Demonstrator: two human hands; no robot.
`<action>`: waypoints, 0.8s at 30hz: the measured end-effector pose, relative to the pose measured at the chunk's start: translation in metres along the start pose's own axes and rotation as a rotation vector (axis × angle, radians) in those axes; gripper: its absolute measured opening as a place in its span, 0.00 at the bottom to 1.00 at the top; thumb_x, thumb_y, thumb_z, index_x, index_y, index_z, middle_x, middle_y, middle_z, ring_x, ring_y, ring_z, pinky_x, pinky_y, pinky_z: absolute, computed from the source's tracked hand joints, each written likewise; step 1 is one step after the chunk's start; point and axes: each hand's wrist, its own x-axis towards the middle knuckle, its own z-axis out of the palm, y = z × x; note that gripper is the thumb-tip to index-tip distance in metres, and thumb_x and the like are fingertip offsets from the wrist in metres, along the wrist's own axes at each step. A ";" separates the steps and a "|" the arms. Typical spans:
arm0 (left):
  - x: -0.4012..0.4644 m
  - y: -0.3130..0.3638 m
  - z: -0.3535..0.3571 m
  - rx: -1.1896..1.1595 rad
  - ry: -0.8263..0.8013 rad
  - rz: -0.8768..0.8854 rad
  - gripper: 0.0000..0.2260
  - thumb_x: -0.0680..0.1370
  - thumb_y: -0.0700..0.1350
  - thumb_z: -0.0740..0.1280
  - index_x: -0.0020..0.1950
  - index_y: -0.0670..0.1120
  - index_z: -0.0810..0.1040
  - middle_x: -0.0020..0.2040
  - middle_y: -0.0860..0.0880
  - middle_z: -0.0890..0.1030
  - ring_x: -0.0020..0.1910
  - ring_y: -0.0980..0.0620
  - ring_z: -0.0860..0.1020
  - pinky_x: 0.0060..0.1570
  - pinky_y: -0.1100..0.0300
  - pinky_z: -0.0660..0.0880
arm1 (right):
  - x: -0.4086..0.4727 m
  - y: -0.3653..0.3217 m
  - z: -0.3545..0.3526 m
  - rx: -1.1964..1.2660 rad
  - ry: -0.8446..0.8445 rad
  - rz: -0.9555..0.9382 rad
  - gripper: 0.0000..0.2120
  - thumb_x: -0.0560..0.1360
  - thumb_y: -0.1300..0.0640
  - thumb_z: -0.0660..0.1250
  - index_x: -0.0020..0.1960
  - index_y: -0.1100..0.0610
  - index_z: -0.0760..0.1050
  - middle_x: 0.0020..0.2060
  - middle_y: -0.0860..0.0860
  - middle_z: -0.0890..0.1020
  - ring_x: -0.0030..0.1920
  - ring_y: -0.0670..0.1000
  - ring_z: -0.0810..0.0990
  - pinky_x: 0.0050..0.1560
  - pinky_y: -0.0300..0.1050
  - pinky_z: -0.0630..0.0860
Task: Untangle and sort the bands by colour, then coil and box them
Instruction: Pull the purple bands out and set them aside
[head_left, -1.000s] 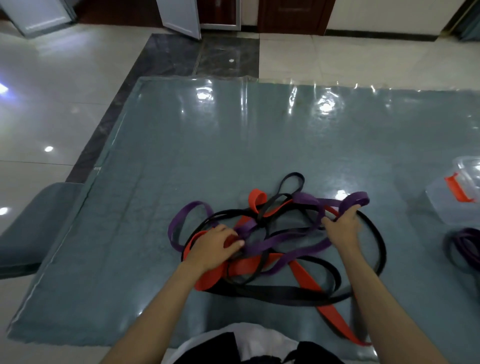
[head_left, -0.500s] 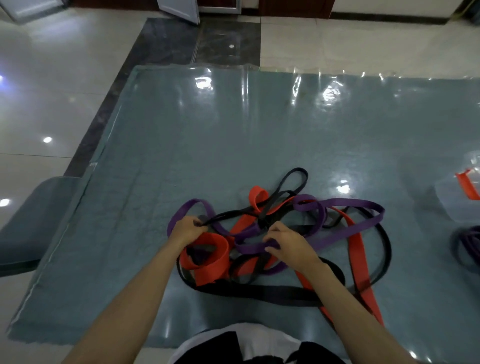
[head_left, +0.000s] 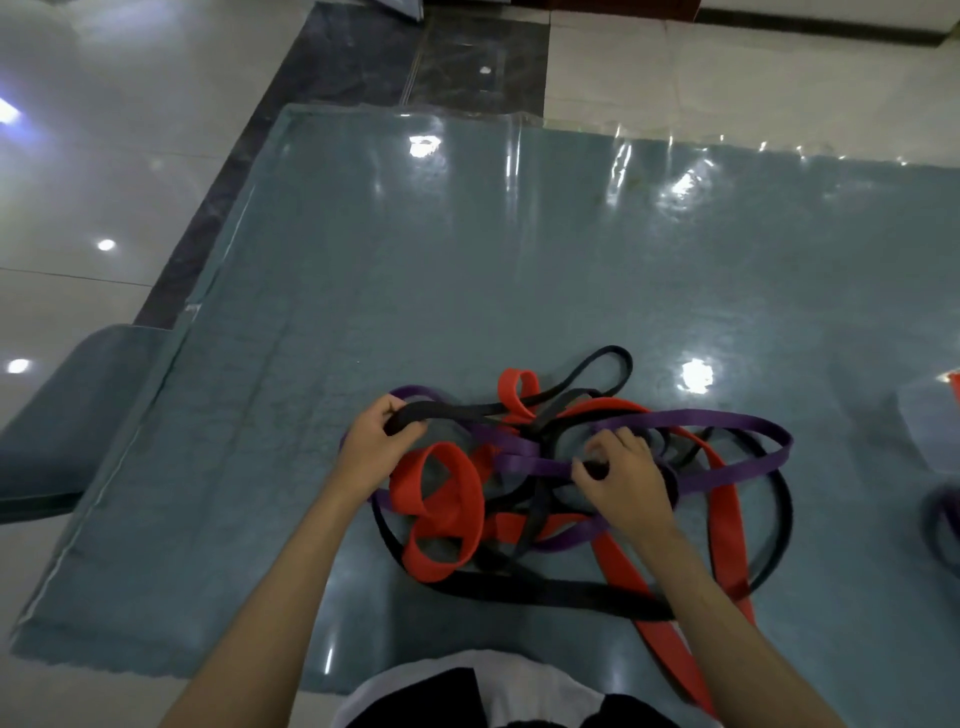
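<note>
A blue-grey mat (head_left: 467, 270) under clear plastic sheeting lies on a glossy tiled floor (head_left: 78, 171), and the tangle of bands sits at about 6 o'clock on it, just in front of the person. Red bands (head_left: 441, 499), black bands (head_left: 519, 590) and purple bands (head_left: 727, 421) cross one another. The left hand (head_left: 376, 447) grips a black band loop (head_left: 447, 413) at the tangle's 10 o'clock edge, fingers curled round it. The right hand (head_left: 621, 480) pinches a purple strand near the middle, fingers bent. To free one band cleanly, it seems best to hold the knot steady with one hand and feed the loop out slowly, not yank. A clear box (head_left: 930, 431) shows at 3 o'clock.
</note>
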 end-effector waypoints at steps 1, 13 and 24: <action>-0.004 0.003 0.002 -0.010 -0.007 0.018 0.07 0.79 0.40 0.75 0.46 0.44 0.77 0.31 0.59 0.78 0.28 0.62 0.73 0.29 0.67 0.69 | 0.003 -0.008 0.000 0.003 0.042 -0.096 0.08 0.74 0.57 0.76 0.51 0.56 0.79 0.48 0.49 0.78 0.51 0.54 0.75 0.53 0.50 0.77; -0.038 0.066 0.010 -0.083 -0.060 0.241 0.15 0.74 0.49 0.76 0.40 0.48 0.70 0.30 0.58 0.72 0.31 0.58 0.70 0.34 0.61 0.66 | 0.043 -0.090 0.012 -0.162 -0.280 -0.429 0.20 0.80 0.53 0.69 0.71 0.52 0.75 0.64 0.49 0.81 0.68 0.53 0.77 0.73 0.54 0.64; -0.072 0.064 -0.032 0.477 -0.747 -0.148 0.12 0.80 0.52 0.73 0.44 0.44 0.87 0.46 0.47 0.89 0.51 0.60 0.84 0.57 0.63 0.74 | 0.059 -0.089 -0.052 -0.074 -0.221 -0.319 0.22 0.72 0.64 0.74 0.64 0.52 0.82 0.61 0.52 0.84 0.64 0.58 0.80 0.65 0.58 0.76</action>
